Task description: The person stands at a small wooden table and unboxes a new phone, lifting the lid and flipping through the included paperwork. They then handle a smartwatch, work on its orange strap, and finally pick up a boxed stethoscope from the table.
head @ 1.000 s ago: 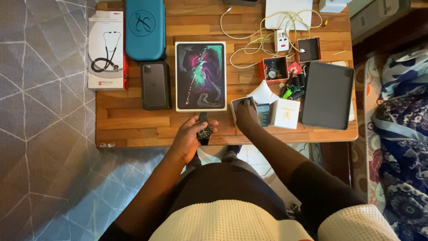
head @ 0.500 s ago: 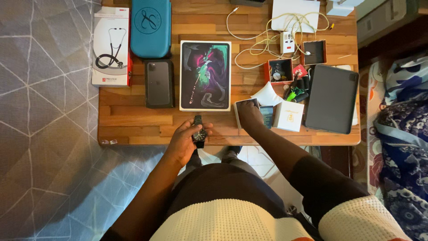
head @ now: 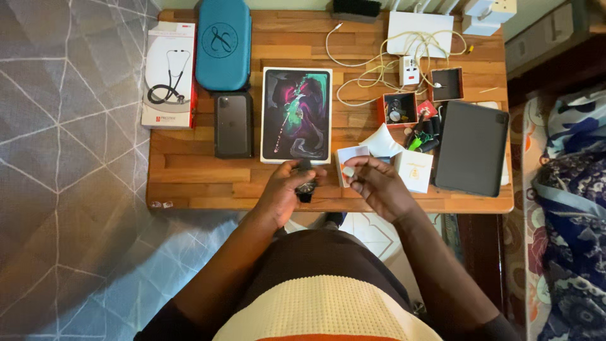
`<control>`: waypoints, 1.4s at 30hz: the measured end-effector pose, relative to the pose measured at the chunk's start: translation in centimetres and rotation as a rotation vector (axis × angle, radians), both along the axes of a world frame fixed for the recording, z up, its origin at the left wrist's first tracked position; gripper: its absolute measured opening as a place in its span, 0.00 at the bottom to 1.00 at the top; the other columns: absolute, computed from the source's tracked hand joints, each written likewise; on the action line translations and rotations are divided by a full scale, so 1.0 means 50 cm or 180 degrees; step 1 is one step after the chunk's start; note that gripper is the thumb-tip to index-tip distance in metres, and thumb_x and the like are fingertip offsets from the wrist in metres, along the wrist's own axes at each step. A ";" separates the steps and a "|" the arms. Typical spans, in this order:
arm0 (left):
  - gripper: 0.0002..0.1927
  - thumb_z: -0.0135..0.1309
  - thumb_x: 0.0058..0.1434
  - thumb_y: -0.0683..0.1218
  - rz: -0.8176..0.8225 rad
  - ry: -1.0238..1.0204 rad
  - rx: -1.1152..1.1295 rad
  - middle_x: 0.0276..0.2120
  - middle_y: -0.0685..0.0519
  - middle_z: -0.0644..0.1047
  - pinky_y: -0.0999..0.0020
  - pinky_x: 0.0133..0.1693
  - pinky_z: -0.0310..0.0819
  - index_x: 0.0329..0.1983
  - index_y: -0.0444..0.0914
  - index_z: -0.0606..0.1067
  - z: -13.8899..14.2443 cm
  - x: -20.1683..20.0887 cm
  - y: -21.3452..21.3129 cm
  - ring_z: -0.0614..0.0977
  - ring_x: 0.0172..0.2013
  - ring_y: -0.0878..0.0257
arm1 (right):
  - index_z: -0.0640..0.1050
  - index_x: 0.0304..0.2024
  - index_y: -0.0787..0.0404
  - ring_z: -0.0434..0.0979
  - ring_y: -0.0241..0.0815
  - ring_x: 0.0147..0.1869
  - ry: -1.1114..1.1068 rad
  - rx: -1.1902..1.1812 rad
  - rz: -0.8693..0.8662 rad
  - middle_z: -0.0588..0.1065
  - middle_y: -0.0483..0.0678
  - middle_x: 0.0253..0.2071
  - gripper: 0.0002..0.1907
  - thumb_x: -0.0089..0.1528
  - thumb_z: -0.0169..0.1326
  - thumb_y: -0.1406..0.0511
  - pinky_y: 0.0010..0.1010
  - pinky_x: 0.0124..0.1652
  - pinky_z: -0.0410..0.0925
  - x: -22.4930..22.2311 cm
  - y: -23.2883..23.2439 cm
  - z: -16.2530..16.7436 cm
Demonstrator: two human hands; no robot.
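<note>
My left hand (head: 284, 189) grips a black wristwatch (head: 307, 187) by its case, just above the front edge of the wooden table (head: 189, 180). My right hand (head: 375, 184) is level with it to the right. Its fingertips pinch a small white piece (head: 348, 172), though what it is I cannot make out. A small white card or box (head: 351, 155) lies just behind the two hands. The hands are a few centimetres apart, with the watch between them.
A tablet box (head: 297, 113) lies behind my hands, with a dark phone box (head: 232, 123), a teal case (head: 223, 43) and a stethoscope box (head: 168, 72) to its left. To the right are a white box (head: 414, 170), a dark tablet sleeve (head: 472, 146), open red boxes (head: 398, 108) and tangled cables (head: 379, 57).
My right hand has come off the white card and drawn back toward the table's front edge, now pinching a small white piece. My left hand keeps hold of the watch.
</note>
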State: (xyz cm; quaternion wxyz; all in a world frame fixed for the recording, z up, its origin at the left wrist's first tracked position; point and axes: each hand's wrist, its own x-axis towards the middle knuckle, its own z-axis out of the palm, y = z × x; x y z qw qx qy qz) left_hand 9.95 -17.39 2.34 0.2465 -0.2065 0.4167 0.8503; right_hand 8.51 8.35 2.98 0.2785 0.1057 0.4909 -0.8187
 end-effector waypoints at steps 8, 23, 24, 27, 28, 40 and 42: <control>0.30 0.68 0.59 0.42 -0.0135 0.0364 -0.0086 0.47 0.51 0.80 0.62 0.54 0.73 0.62 0.34 0.69 0.083 -0.026 0.053 0.81 0.49 0.62 | 0.78 0.57 0.67 0.78 0.39 0.55 0.0777 -0.0222 -0.0104 0.78 0.48 0.52 0.14 0.70 0.48 0.75 0.32 0.55 0.71 0.039 -0.028 0.101; 0.30 0.68 0.56 0.41 -0.0013 0.0187 -0.0103 0.45 0.47 0.84 0.62 0.54 0.78 0.60 0.34 0.69 0.086 -0.014 0.038 0.85 0.48 0.60 | 0.81 0.47 0.66 0.80 0.40 0.36 0.0189 0.0157 -0.0453 0.82 0.51 0.38 0.10 0.74 0.52 0.66 0.28 0.37 0.70 0.042 -0.033 0.100; 0.30 0.68 0.56 0.41 0.0024 0.0225 -0.0067 0.45 0.47 0.84 0.62 0.54 0.78 0.60 0.34 0.69 0.085 -0.013 0.038 0.85 0.48 0.60 | 0.81 0.47 0.66 0.80 0.40 0.37 0.0183 0.0099 -0.0464 0.82 0.51 0.39 0.10 0.73 0.52 0.66 0.29 0.37 0.71 0.041 -0.036 0.102; 0.29 0.68 0.57 0.41 0.0082 0.0286 -0.0047 0.45 0.47 0.84 0.62 0.55 0.76 0.59 0.34 0.69 0.087 -0.012 0.038 0.85 0.48 0.60 | 0.81 0.48 0.67 0.81 0.40 0.39 0.0156 -0.0015 -0.0485 0.83 0.53 0.41 0.10 0.73 0.52 0.66 0.30 0.39 0.73 0.043 -0.044 0.110; 0.29 0.68 0.58 0.42 0.0068 0.0284 -0.0101 0.45 0.47 0.84 0.63 0.55 0.76 0.59 0.35 0.69 0.089 -0.012 0.037 0.84 0.48 0.60 | 0.81 0.48 0.67 0.81 0.40 0.39 0.0153 -0.0017 -0.0482 0.83 0.54 0.42 0.10 0.72 0.52 0.66 0.30 0.39 0.73 0.043 -0.046 0.114; 0.12 0.56 0.69 0.44 0.0098 0.0363 -0.0006 0.44 0.43 0.84 0.60 0.53 0.78 0.53 0.35 0.72 0.090 -0.008 0.030 0.85 0.46 0.56 | 0.81 0.47 0.69 0.79 0.38 0.36 -0.0167 0.0403 -0.0701 0.82 0.51 0.39 0.10 0.71 0.55 0.67 0.27 0.37 0.72 0.045 -0.048 0.061; 0.11 0.55 0.69 0.43 0.0108 0.0418 0.0004 0.44 0.42 0.84 0.60 0.52 0.79 0.52 0.35 0.72 0.080 -0.006 0.030 0.86 0.45 0.55 | 0.81 0.46 0.68 0.78 0.37 0.35 -0.0077 0.0932 -0.0822 0.81 0.50 0.37 0.09 0.69 0.57 0.66 0.28 0.37 0.72 0.037 -0.034 0.011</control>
